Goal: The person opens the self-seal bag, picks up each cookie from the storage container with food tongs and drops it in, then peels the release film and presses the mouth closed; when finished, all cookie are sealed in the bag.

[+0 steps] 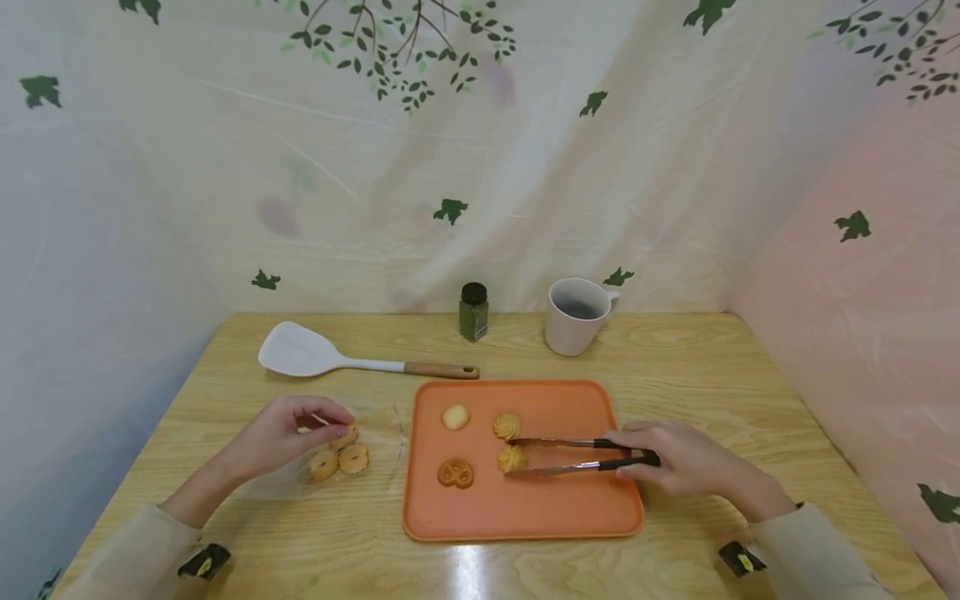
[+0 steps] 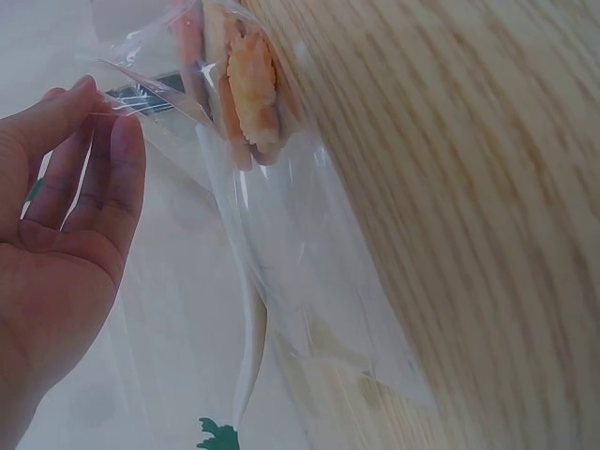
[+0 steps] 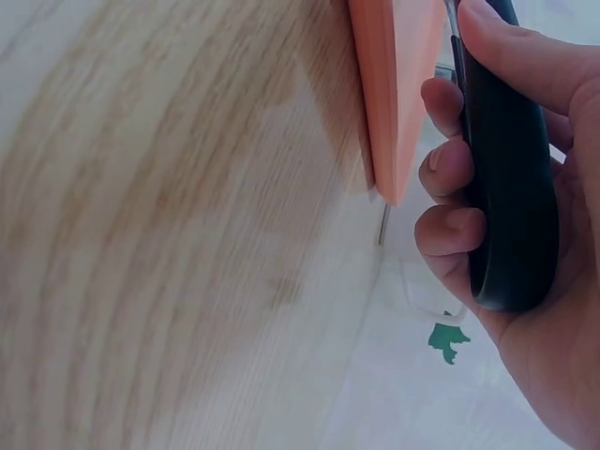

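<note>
My left hand pinches the edge of a clear plastic bag between thumb and fingertips. Scalloped golden cookies lie inside that bag, left of an orange tray. The black handles of metal tongs are gripped by my right hand over the tray's right side. Between the tongs' tips sits a swirled butter cookie; whether both tips press on it I cannot tell. Another swirled cookie lies just behind, with a round pale cookie and a pretzel-shaped cookie to the left.
Behind the bag, a white spatula with a wooden handle lies across the table. A black-lidded spice jar and a pale mug stand at the back, near a leaf-patterned curtain.
</note>
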Demonstrator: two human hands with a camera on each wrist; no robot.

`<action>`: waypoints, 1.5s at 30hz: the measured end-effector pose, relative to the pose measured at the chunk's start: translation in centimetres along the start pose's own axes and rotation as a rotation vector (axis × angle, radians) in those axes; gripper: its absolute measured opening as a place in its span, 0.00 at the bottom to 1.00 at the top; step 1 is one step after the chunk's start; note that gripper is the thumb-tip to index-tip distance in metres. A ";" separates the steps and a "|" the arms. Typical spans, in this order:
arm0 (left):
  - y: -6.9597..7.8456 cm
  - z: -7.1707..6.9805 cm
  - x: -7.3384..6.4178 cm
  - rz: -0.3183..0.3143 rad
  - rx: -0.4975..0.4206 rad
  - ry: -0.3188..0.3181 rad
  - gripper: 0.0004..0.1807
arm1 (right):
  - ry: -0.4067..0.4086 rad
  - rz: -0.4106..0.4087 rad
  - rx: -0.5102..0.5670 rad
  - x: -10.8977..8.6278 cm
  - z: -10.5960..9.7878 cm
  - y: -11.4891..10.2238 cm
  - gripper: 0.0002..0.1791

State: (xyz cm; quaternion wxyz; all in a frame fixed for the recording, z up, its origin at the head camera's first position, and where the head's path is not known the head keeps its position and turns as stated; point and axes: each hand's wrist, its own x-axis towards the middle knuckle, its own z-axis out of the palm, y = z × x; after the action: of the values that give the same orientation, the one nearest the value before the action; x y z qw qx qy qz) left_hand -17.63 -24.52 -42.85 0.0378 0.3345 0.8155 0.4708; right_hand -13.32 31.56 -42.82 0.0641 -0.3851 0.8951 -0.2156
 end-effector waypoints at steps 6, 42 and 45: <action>0.0 -0.1 -0.1 0.002 0.001 -0.002 0.07 | 0.009 -0.008 -0.003 0.0 0.0 -0.1 0.27; 0.2 -0.1 0.4 0.013 0.007 -0.020 0.07 | 0.013 -0.079 -0.018 6.9 0.0 -2.3 0.26; 0.1 -0.2 0.3 0.010 0.007 -0.021 0.06 | -0.018 -0.075 -0.054 7.2 -0.2 -2.5 0.27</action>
State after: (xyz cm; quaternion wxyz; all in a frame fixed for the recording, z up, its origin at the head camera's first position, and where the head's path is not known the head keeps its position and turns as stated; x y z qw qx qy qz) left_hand -17.85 -24.50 -42.59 0.0429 0.3436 0.8152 0.4643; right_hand -16.74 24.92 -41.21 0.0537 -0.4217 0.8850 -0.1901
